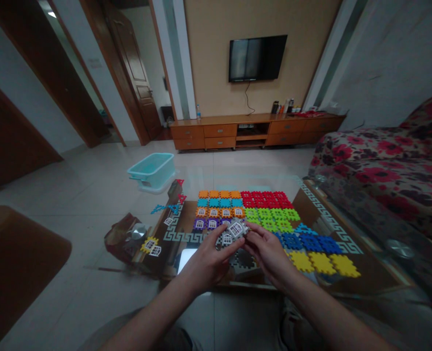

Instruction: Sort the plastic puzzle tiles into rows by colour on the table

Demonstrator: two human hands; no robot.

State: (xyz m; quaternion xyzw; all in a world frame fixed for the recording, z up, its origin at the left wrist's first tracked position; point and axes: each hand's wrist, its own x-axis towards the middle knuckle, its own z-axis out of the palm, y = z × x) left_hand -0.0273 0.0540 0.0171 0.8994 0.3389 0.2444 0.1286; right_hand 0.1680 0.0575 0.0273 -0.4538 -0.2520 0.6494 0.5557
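My left hand (210, 263) and my right hand (269, 251) meet over a glass coffee table (347, 258) with a brown Greek-key border. Their fingers grip a grey plastic interlocking tile with white window cut-outs (236, 230). A similar window tile (226, 239) sits just by my left fingers, and I cannot tell if it is joined on. Rows of interlocking tiles lie beyond my hands: red (265, 199), green (270, 219), blue (304, 242) and yellow (322, 263). A dark tile (245, 259) lies beneath my hands.
A lit tablet or phone (185, 260) lies left of my hands, near a yellow window tile (149, 245) and a crumpled brown bag (123, 239). A teal plastic basin (152, 170) stands on the floor beyond. A floral sofa (377, 161) runs along the right.
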